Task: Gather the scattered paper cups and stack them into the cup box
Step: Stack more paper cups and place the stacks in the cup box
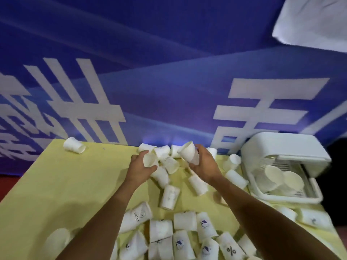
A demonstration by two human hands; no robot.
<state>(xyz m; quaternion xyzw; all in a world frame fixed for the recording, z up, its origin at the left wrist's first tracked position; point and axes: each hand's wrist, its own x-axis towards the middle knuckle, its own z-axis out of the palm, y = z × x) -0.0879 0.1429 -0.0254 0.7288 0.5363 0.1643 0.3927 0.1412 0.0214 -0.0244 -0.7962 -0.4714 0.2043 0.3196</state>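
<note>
Left hand (139,167): fingers and thumb curled round one paper cup (149,160). Right hand (205,163): fingers wrapped round a tilted cup (188,152), just beside the first. Loose cups (170,197): lying on their sides on the yellow table (56,184), mostly at 6 o'clock of the hands. Lone cup (74,145): at 10 o'clock. Cup box (277,145): white, at 3 o'clock, stacked cups (274,177) inside.

On the bench (65,184), cups (170,197) lie scattered across the middle and near edge. A lone cup (74,145) lies far left. The box (277,145) sits right, with stacked cups (272,177) in it. A banner (169,91) stands behind.
</note>
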